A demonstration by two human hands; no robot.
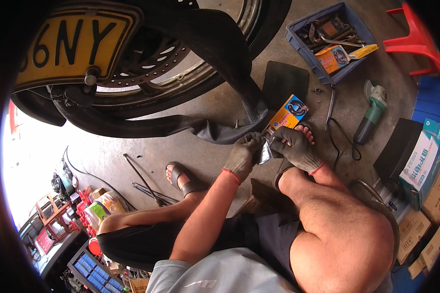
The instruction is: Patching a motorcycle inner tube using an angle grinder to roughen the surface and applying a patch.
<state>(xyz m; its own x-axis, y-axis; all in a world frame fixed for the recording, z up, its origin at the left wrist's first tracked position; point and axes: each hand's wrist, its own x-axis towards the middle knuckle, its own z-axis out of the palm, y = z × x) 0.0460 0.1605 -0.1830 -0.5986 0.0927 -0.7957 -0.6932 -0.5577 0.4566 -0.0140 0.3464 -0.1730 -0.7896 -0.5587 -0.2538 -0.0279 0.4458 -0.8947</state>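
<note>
My left hand and my right hand, both in grey gloves, meet in front of my feet with fingers closed. Between them is a small silvery foil-like piece, which both pinch; its exact kind is too small to tell. A black rubber inner tube hangs down from the motorcycle wheel, and its flattened fold reaches the floor just beyond my left hand. Just past my fingertips lies an orange and blue printed box. My right hand partly covers my right foot.
A blue crate of tools and boxes stands far right, near a red stool. A green angle grinder lies on the floor with its cord. Cartons flank my right knee. Metal bars lie left. A yellow plate overhangs the wheel.
</note>
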